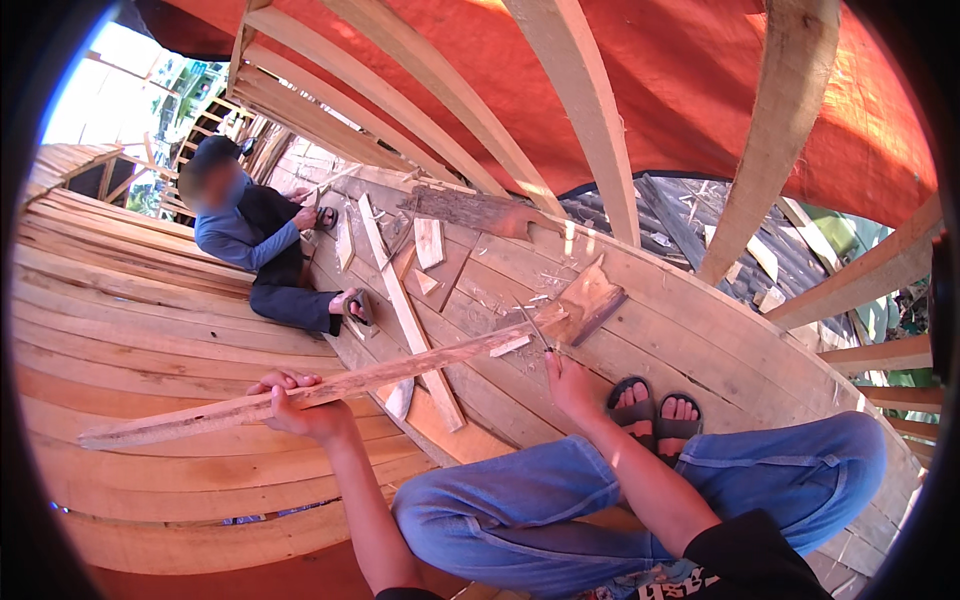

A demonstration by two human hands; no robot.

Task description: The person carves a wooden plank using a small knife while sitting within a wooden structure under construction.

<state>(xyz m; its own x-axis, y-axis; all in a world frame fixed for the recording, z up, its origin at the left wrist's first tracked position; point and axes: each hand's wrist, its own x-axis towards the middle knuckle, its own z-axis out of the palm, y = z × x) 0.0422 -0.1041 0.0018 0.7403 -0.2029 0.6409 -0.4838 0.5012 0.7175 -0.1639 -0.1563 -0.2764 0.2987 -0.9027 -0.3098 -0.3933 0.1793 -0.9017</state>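
Note:
My left hand (308, 405) is closed around a long, rough wooden strip (400, 372) near its left end. The strip slants up to the right, its far end at a wooden block (592, 303) on the planks. In my right hand (570, 386) is a narrow-bladed tool (532, 326), its blade angled up and left beside the strip's far end. The blade is too small to tell its exact kind. Pale shavings lie around the block.
A co-worker (245, 235) sits at the far left, hands on a thin piece of wood. A long board (410, 310), offcuts (429, 243) and a bark-covered slab (470, 210) lie on the plank floor (660, 320). Curved ribs (590, 110) rise before an orange tarp (700, 100).

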